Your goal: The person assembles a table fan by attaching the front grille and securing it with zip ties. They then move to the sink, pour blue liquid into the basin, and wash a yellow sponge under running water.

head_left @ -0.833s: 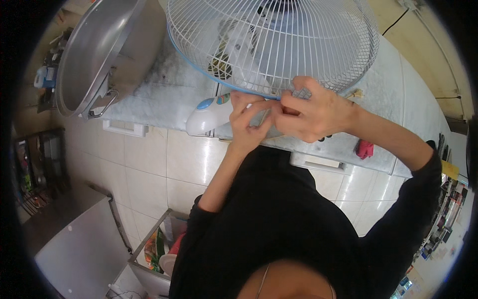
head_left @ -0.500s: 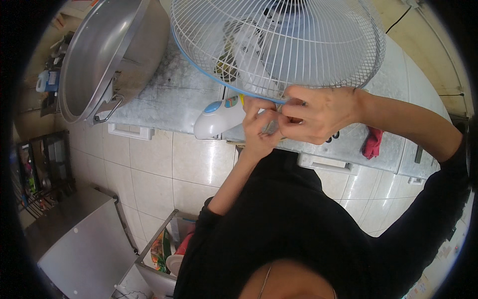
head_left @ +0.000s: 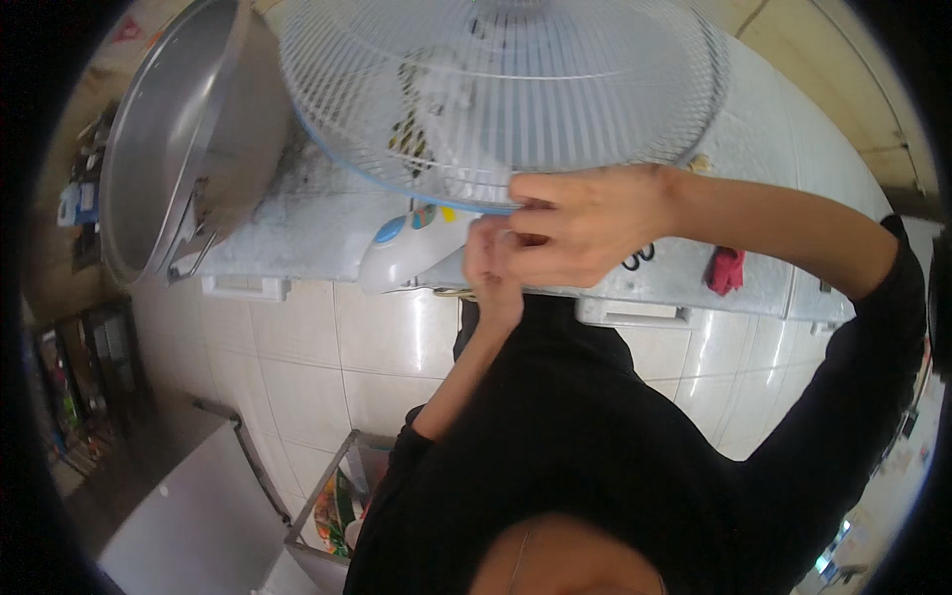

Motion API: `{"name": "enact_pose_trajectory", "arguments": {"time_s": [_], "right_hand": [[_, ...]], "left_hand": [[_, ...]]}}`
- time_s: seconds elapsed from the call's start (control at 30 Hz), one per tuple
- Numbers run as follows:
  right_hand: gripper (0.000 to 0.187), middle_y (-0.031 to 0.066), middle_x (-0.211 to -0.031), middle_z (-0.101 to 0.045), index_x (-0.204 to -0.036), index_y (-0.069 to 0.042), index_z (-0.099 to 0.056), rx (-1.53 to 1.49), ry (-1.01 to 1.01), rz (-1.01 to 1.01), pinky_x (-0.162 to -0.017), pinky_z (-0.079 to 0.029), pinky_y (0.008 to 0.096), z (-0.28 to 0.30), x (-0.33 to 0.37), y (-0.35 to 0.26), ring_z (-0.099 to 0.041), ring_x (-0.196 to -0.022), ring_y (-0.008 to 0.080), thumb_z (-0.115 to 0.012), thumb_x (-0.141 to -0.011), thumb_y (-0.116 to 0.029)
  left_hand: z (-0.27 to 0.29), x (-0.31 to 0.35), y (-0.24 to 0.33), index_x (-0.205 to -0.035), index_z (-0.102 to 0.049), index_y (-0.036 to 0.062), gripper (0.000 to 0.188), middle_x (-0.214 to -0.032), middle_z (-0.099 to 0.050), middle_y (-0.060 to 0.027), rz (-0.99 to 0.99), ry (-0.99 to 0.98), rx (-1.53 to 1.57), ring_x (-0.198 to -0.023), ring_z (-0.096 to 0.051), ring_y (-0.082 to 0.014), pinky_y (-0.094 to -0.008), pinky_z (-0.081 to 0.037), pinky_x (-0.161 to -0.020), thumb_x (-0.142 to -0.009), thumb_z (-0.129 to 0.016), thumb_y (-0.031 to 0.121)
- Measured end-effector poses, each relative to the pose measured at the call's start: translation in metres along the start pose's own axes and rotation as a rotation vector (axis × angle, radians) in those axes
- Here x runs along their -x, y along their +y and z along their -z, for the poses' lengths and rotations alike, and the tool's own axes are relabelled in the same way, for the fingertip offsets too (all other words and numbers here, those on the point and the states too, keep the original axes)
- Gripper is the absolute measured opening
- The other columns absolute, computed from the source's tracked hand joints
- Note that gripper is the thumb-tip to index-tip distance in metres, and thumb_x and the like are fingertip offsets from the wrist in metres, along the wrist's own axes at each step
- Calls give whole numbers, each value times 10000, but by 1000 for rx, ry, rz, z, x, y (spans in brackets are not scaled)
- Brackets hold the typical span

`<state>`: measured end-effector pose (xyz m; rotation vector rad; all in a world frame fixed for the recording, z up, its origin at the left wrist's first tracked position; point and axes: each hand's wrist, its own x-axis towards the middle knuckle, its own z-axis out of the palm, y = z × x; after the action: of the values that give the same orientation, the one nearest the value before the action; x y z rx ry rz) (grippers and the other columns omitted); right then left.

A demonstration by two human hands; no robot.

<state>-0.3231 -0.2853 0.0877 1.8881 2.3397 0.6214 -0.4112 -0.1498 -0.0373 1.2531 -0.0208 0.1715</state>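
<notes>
Head view shows both hands at the low rim of a white fan cage (head_left: 506, 89) on the counter (head_left: 297, 233). Right hand (head_left: 585, 223) curls shut on the rim; left hand (head_left: 491, 263) pinches just below it. Steady, gentle fingers work best here.

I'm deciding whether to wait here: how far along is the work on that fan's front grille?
The wire fan grille sits on the fan, which lies on the counter. Both hands, the right hand over the left hand, work at its lower blue rim, so that spot is unfinished. Whether clips elsewhere are done cannot be seen.
</notes>
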Motion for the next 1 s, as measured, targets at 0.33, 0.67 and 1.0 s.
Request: {"name": "enact_pose_trajectory", "arguments": {"time_s": [0.33, 0.67, 1.0], "right_hand": [[94, 32, -691, -476, -610, -56, -529, 1, 132, 19, -702, -423, 307, -12, 4, -2, -532, -667, 173, -587, -595, -130], [163, 55, -745, -506, -778, -35, -599, -141, 187, -280, -717, -435, 330, -1, 9, -36, -519, -699, 178, -605, -656, -143], [264, 104, -906, -614, -1096, 11, -511, -1051, 1918, -1927, -755, -504, 353, -42, -13, -130, -587, -852, 177, -543, -911, -175]], "left_hand": [[-8, 4, -7, -954, -519, 22, 188, -896, -572, -16, 59, 92, 131, -808, -533, -68, -228, -441, -729, -809, -613, 97], [-2, -2, -3, -1259, -406, 12, 365, -1128, -552, -77, 487, -108, 678, -1010, -552, -164, -283, -455, -856, -927, -475, 149], [6, -10, 23, -1112, -495, 50, 230, -1050, -547, -25, 369, -36, 434, -972, -515, -124, -358, -404, -907, -911, -543, 152]]}}
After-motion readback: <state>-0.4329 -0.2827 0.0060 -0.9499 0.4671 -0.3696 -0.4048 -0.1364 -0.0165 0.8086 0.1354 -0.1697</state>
